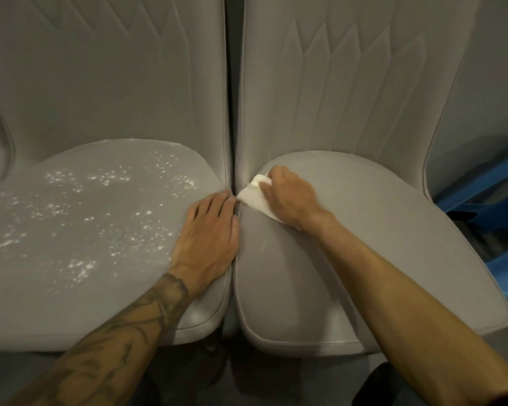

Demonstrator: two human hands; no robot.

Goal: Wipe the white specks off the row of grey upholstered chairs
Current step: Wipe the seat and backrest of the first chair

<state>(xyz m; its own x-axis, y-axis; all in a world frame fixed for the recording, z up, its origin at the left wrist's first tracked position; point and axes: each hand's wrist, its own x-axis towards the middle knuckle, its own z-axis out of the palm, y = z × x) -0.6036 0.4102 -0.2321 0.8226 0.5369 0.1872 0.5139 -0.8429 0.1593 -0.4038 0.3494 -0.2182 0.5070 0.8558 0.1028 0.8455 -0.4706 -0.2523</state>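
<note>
Dim room, dark floor (247, 373) along the bottom edge, grey wall (499, 54) at far right. 2 grey upholstered chairs stand side by side, seats touching or nearly so along a narrow gap.

- Nearest: 2 bare forearms reach in from below. The left forearm (109, 347) is tattooed.
- Left hand (208, 232): released, lying flat, palm down, fingers straight. It presses on the right edge of the left chair seat (85, 303), fingertips at the gap between the 2 seats.
- Right hand (288, 197): fingers curled over a white cloth (254, 197), grasping it. The cloth is bunched under the hand, one corner poking out toward the gap. The cloth rests on the left rear part of the right chair seat (379, 244), just beside the gap and near the base of the backrest.
- The 2 hands are near each other, apart, with the gap between them.
- White specks (79, 268): scattered over most of the left chair seat, in loose clusters from the front left to the back right, some just beside the left hand.
- Further back: left backrest (115, 83) and right backrest (349, 83), both upright, with stitched angular seams.
- Far right, behind the right chair: a blue plastic stool (481, 194), partly hidden.
</note>
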